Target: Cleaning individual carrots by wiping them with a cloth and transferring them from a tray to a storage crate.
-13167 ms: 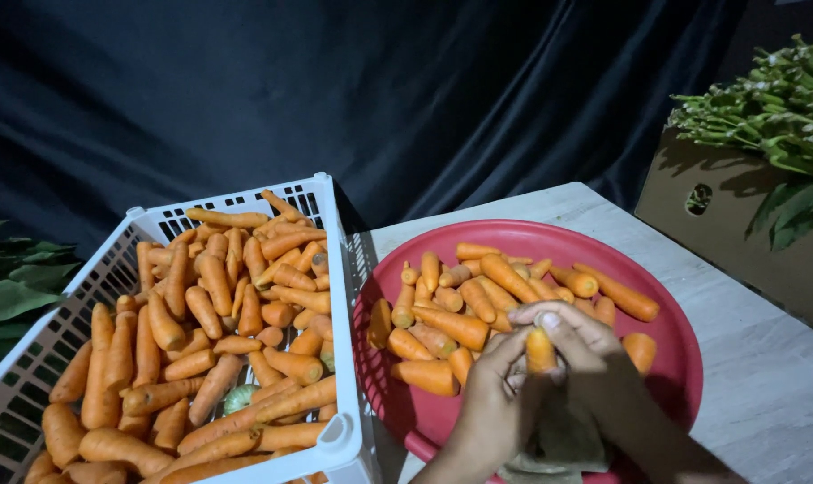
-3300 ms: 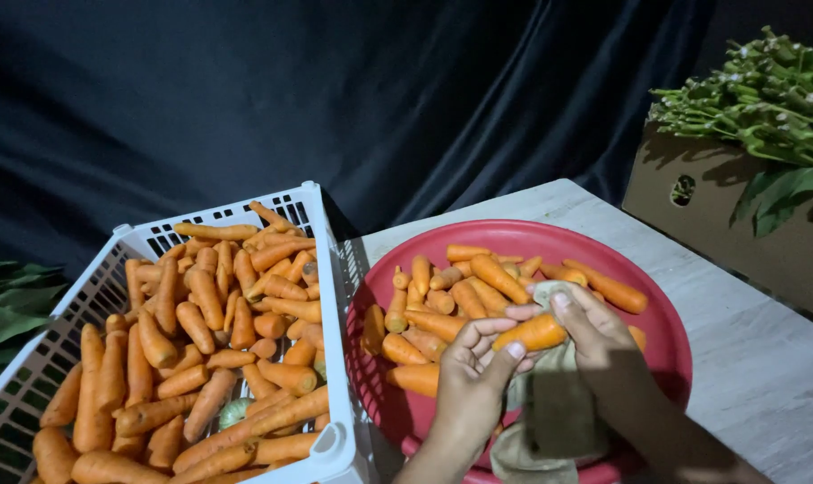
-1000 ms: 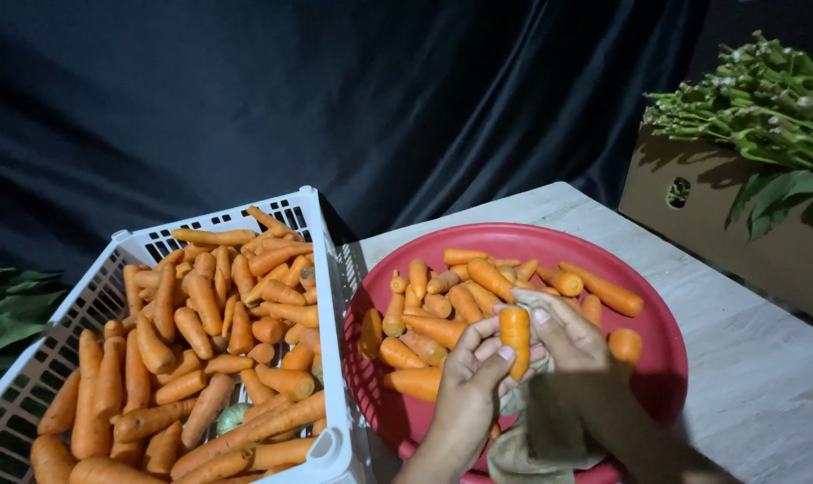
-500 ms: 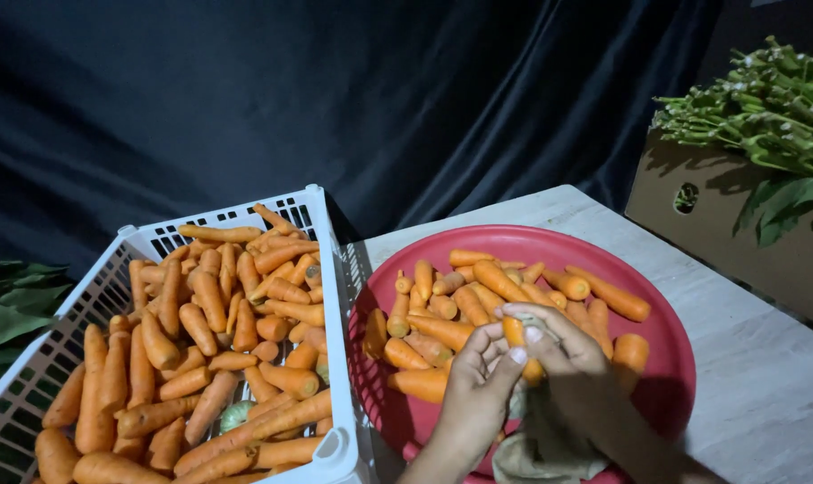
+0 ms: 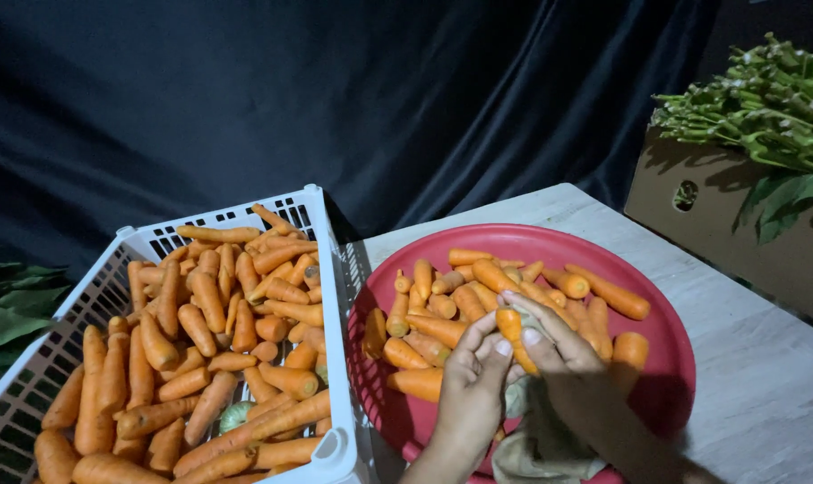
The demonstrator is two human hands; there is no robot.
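Two bare hands meet over a red tray [image 5: 666, 403], working on one carrot [image 5: 515, 333]. The left hand [image 5: 472, 381] closes its fingertips on the carrot's near end; the right hand [image 5: 563, 351] curls round its far side, thumb pressed on top. So the carrot sits between the two hands, pinched from both sides, tilted with its cut top away from the wrists.

To do this rubbing well, it seems best to keep the left grip firm and turn the carrot slowly — so every side gets covered — while holding it low over the tray.

A pale cloth [image 5: 541, 444] lies just under the right wrist. A heap of carrots [image 5: 478, 291] rests in the tray just beyond the fingertips. Left of the left hand stands a white crate [image 5: 335, 296], full of carrots. Well off to the right of the right hand — a cardboard box [image 5: 738, 242] of leafy greens [image 5: 765, 108].
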